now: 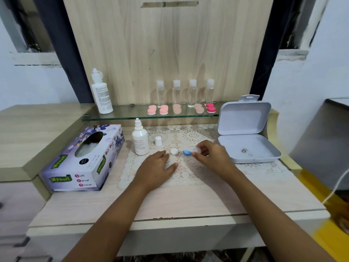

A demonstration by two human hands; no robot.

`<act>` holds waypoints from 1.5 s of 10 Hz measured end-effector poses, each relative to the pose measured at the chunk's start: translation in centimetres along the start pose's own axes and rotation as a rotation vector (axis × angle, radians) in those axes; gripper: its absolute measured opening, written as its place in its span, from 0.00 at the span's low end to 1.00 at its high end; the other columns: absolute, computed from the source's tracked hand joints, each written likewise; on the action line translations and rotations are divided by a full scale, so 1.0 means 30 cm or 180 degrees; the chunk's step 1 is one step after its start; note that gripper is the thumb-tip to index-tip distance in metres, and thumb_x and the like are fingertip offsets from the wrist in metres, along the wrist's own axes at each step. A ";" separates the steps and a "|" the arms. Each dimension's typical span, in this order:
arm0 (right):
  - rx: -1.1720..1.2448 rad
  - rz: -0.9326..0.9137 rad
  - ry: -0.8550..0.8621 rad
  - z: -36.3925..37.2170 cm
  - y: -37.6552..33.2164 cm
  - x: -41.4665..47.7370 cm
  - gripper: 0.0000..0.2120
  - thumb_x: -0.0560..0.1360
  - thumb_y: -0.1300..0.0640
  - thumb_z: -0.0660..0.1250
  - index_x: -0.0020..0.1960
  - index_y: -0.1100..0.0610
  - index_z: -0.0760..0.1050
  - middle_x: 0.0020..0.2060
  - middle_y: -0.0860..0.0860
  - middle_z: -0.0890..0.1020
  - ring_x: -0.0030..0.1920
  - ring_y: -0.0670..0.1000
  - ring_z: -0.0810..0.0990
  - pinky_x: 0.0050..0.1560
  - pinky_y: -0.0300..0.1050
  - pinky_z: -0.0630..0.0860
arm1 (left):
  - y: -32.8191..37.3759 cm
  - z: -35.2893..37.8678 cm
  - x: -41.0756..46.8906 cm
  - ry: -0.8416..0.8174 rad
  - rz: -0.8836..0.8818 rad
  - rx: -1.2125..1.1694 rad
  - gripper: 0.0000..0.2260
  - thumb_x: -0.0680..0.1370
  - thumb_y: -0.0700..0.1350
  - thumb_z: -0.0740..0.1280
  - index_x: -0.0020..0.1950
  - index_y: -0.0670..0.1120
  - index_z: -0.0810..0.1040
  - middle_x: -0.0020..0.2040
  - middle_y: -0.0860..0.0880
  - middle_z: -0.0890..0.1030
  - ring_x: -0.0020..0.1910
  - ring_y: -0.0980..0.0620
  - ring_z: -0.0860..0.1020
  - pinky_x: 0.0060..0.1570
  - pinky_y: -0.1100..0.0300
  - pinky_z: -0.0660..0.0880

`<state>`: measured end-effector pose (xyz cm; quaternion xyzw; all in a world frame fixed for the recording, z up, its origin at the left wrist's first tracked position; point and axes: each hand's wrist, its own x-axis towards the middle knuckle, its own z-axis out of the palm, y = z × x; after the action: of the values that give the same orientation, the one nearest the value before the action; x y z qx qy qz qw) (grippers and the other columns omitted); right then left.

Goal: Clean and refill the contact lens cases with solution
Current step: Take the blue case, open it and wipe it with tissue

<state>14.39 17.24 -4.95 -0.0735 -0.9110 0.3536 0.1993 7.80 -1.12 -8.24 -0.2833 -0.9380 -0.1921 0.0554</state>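
Now the right hand [208,155] holds a little lens case [187,152] just above the lace mat [188,174]. Its fingers are curled and pinch the case at its pale end, so the blue end sticks out to the left. I cannot tell if the pale end has a lid on it.

The left hand [157,166] lies flat on the mat with straight fingers and holds nothing. Its fingertips are just beside a white lid [174,151], which lies on the mat close to the case. I think that lid belongs on the case, and the hand waits near so it can pick it up.

The solution bottle [140,139] stands upright at the left of the mat with its top off. Its small cap [158,141] stands beside it, so the bottle is ready to pour. A tissue box [83,157] sits to the left, near enough to grab a tissue for wiping.

More pink cases [163,110] wait in a row on the glass shelf [122,117] behind. A white box [247,148] lies open on the right.
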 end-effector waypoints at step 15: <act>-0.1382 -0.0755 0.0849 -0.242 0.202 0.046 0.13 0.71 0.65 0.70 0.54 0.65 0.76 0.42 0.60 0.79 0.41 0.60 0.77 0.38 0.43 0.66 | 0.006 -0.008 0.000 -0.0050 0.0016 -0.0003 0.26 0.79 0.59 0.57 0.72 0.45 0.66 0.75 0.50 0.62 0.73 0.52 0.60 0.69 0.60 0.57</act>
<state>16.10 26.58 -3.73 -0.0533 -0.9334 0.1116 0.3370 7.90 -1.07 -7.97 -0.2872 -0.9376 -0.1901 0.0483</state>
